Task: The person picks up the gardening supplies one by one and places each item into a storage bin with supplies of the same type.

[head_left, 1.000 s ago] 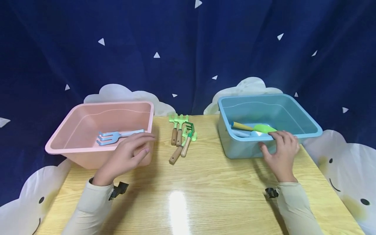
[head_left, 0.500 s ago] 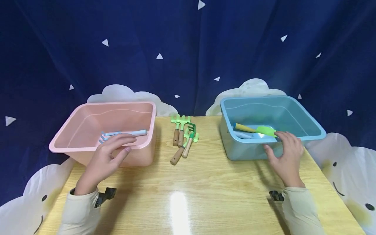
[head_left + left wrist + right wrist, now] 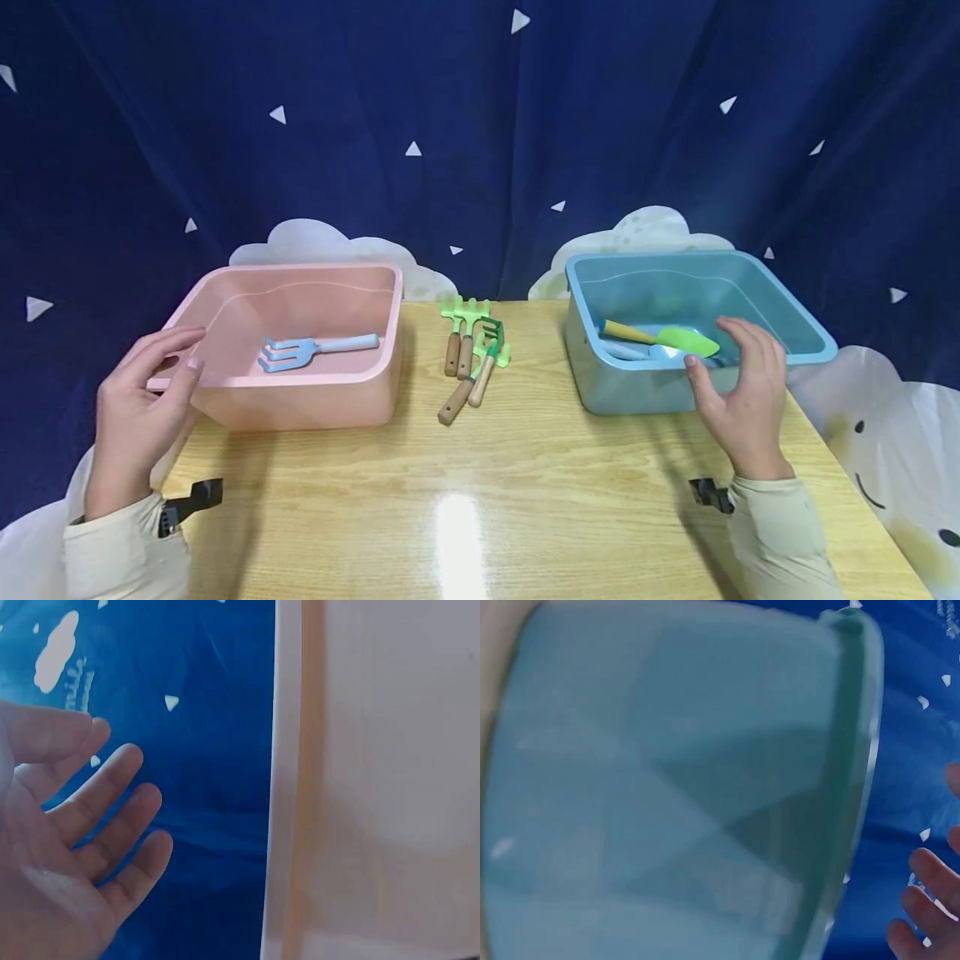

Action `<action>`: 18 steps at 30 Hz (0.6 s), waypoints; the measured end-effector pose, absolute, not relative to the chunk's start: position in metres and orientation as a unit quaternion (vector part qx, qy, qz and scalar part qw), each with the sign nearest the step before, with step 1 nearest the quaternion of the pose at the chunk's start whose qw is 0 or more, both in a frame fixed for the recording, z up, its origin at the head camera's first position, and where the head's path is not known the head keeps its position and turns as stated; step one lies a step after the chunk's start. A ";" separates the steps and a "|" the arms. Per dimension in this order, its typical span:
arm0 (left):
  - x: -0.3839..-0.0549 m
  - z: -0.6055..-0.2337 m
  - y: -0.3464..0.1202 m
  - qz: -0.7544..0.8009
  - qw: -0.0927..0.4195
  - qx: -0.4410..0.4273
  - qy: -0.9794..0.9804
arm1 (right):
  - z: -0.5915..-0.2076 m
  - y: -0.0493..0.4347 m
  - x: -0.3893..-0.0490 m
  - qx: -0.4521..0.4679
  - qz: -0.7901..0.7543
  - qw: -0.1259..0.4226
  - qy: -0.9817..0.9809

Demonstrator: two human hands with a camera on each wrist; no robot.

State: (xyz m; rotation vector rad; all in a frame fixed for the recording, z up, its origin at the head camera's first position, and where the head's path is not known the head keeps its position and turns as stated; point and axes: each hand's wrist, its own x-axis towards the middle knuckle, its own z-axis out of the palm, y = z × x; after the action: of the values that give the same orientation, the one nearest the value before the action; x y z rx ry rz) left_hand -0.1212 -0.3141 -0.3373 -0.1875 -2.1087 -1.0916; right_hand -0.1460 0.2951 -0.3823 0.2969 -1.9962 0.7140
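At nine o'clock from the middle of the wooden tabletop (image 3: pixel 570 475), the left hand (image 3: pixel 142 408) is hovering by the near left corner of the pink bin (image 3: pixel 300 408), its fingers loosely spread and holding nothing; the left wrist view is showing them apart from the rim. It is now lying well to the left of where it was half a second ago, when it was partly covering the light-blue fork (image 3: pixel 292 355). At three o'clock the right hand (image 3: pixel 750 400), having shifted only slightly, is also spreading its fingers and gripping nothing, just in front of the blue bin (image 3: pixel 637 392). Towards ten, the fork is resting on the pink bin's floor, its whole length now showing; towards two, a green trowel (image 3: pixel 688 340) with a yellow handle is lying beside a light-blue tool (image 3: pixel 624 350). At twelve, four small rakes (image 3: pixel 486 372) are lying grouped between the bins. With both hands free, the handling is, I judge, pausing. Farther out at twelve, a dark-blue curtain (image 3: pixel 480 150) is hanging behind everything.
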 end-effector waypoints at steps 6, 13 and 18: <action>-0.116 -0.339 -0.322 -0.417 0.374 -0.030 -0.828 | -0.365 0.271 -0.148 0.173 0.304 0.475 -0.808; -0.115 -0.343 -0.323 -0.395 0.380 -0.023 -0.836 | -0.358 0.242 -0.149 0.224 0.298 0.434 -0.820; -0.117 -0.354 -0.315 -0.365 0.424 -0.033 -0.828 | -0.358 0.220 -0.153 0.263 0.312 0.412 -0.815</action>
State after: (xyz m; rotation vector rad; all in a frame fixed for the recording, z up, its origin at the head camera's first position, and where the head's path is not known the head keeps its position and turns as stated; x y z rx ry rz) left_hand -0.1173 -0.3147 -0.3537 -0.0828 -2.0717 -0.9139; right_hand -0.1530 0.2203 -0.3583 0.6626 -2.0487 0.7836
